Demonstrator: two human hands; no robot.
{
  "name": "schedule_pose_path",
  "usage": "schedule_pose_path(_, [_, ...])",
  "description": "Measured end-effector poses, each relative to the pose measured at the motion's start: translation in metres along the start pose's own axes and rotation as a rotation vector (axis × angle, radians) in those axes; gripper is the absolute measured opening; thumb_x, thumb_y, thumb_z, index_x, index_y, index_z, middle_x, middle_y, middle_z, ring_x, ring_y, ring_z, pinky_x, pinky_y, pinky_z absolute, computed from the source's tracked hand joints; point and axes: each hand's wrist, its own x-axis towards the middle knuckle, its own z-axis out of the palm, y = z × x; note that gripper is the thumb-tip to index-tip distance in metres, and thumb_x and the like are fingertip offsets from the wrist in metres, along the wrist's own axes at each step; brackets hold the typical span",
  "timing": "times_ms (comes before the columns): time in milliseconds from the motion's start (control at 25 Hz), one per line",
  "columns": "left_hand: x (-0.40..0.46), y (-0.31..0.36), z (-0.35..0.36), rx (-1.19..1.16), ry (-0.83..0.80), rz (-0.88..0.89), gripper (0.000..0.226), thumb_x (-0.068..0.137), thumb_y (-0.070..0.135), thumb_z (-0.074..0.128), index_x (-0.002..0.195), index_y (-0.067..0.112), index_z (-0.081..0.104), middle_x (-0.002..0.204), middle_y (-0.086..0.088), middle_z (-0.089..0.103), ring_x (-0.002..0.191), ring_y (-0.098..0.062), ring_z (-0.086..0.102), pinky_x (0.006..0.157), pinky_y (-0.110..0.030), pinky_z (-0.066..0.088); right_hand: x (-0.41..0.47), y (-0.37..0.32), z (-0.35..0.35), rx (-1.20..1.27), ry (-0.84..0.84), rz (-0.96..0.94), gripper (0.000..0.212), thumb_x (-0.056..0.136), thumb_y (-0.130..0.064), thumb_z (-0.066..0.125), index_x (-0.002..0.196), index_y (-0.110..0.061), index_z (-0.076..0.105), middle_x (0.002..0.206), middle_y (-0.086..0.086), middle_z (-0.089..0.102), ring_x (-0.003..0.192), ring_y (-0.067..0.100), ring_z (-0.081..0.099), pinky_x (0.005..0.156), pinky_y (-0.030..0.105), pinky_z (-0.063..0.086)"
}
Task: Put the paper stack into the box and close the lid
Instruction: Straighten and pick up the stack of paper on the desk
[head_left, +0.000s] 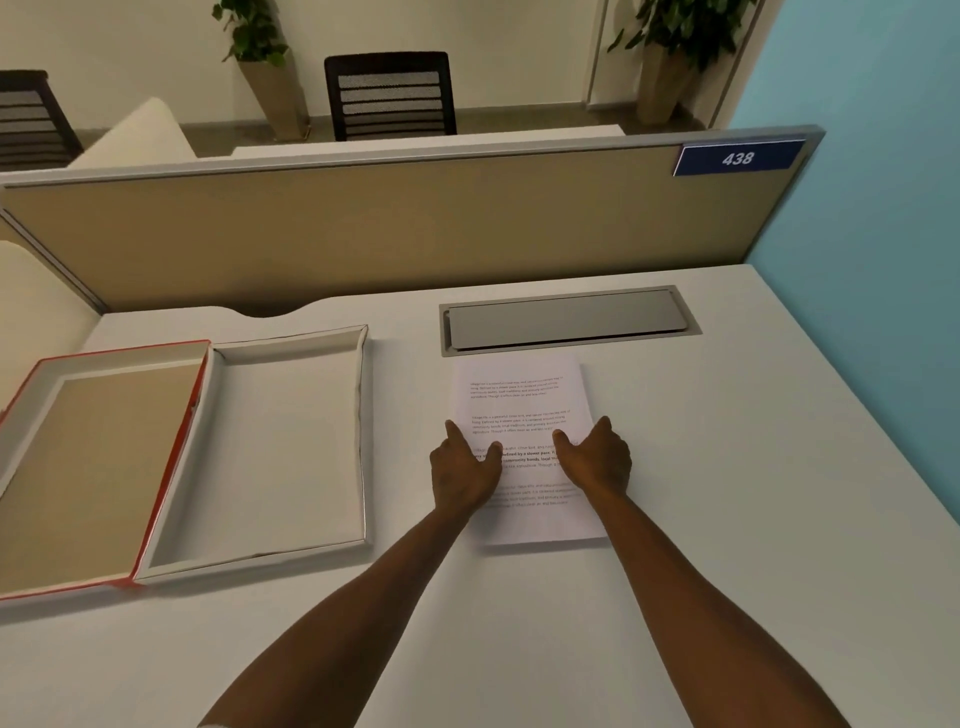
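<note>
A white paper stack (519, 400) with printed text lies flat on the desk, right of centre. My left hand (465, 470) rests at the stack's left edge, thumb on the top sheet. My right hand (597, 460) rests at its right edge, thumb on the sheet too. Whether the fingers are under the paper is hidden. Left of the stack an open shallow box (358, 426) sits empty with a pale inside. Its red-edged lid (176, 447) lies flipped open further left, brown inside facing up.
A grey metal cable hatch (566, 319) is set into the desk just behind the paper. A beige partition (395, 228) with a blue "438" sign (737, 157) runs along the back. A blue wall (883, 260) borders the right side.
</note>
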Motion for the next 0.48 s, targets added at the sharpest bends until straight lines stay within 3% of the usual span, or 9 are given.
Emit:
schedule_pose_path(40, [0.001,-0.001,0.001,-0.006,0.006,-0.007,0.093,0.09,0.051,0.062,0.159,0.011,0.014,0.154,-0.01,0.045,0.141,-0.037,0.045,0.114,-0.052,0.042,0.005,0.0,-0.002,0.05,-0.006,0.036,0.072,0.086,-0.051,0.068,0.134,-0.001,0.048,0.131,0.02,0.062,0.117,0.038,0.061,0.095,0.047,0.055])
schedule_pose_path(120, [0.002,-0.005,0.002,0.006,0.008,-0.006,0.095,0.089,0.047,0.066,0.16,0.012,0.013,0.154,-0.01,0.045,0.141,-0.036,0.044,0.114,-0.052,0.041,0.016,-0.001,-0.009,0.198,-0.044,0.115,0.051,0.084,-0.048,0.073,0.104,-0.003,0.062,0.116,0.019,0.069,0.088,0.03,0.069,0.07,0.037,0.058])
schedule_pose_path(160, [0.003,-0.007,0.003,0.027,0.004,0.005,0.097,0.088,0.046,0.067,0.16,0.011,0.012,0.154,-0.01,0.045,0.141,-0.036,0.043,0.114,-0.051,0.04,0.021,-0.001,-0.011,0.265,-0.068,0.149,0.042,0.083,-0.046,0.074,0.087,-0.007,0.061,0.11,0.018,0.072,0.072,0.022,0.065,0.058,0.03,0.052])
schedule_pose_path(240, [0.002,-0.012,0.004,0.087,-0.005,0.045,0.098,0.088,0.042,0.07,0.16,0.01,0.01,0.153,-0.011,0.044,0.141,-0.035,0.041,0.114,-0.049,0.04,0.03,-0.001,-0.013,0.324,-0.097,0.184,0.039,0.083,-0.046,0.075,0.072,-0.013,0.056,0.103,0.016,0.074,0.06,0.016,0.058,0.049,0.024,0.044])
schedule_pose_path(320, [0.001,-0.015,0.006,0.109,0.007,0.071,0.098,0.089,0.04,0.07,0.159,0.011,0.009,0.152,-0.011,0.044,0.14,-0.033,0.04,0.113,-0.048,0.04,0.033,-0.006,-0.012,0.319,-0.125,0.193,0.039,0.083,-0.049,0.073,0.075,-0.013,0.059,0.104,0.015,0.074,0.065,0.018,0.062,0.057,0.029,0.052])
schedule_pose_path(400, [-0.001,-0.015,0.008,0.102,0.02,0.076,0.096,0.089,0.039,0.07,0.159,0.011,0.01,0.152,-0.01,0.044,0.14,-0.033,0.04,0.114,-0.048,0.04,0.034,-0.012,-0.008,0.248,-0.132,0.208,0.048,0.081,-0.054,0.072,0.096,-0.009,0.067,0.114,0.015,0.069,0.092,0.027,0.066,0.08,0.04,0.057])
schedule_pose_path(480, [-0.001,-0.016,0.01,0.105,0.028,0.078,0.095,0.09,0.039,0.07,0.159,0.012,0.01,0.154,-0.009,0.043,0.141,-0.033,0.04,0.115,-0.049,0.039,0.031,-0.016,-0.003,0.14,-0.123,0.243,0.066,0.078,-0.058,0.071,0.12,-0.008,0.06,0.129,0.016,0.055,0.118,0.033,0.053,0.097,0.047,0.05])
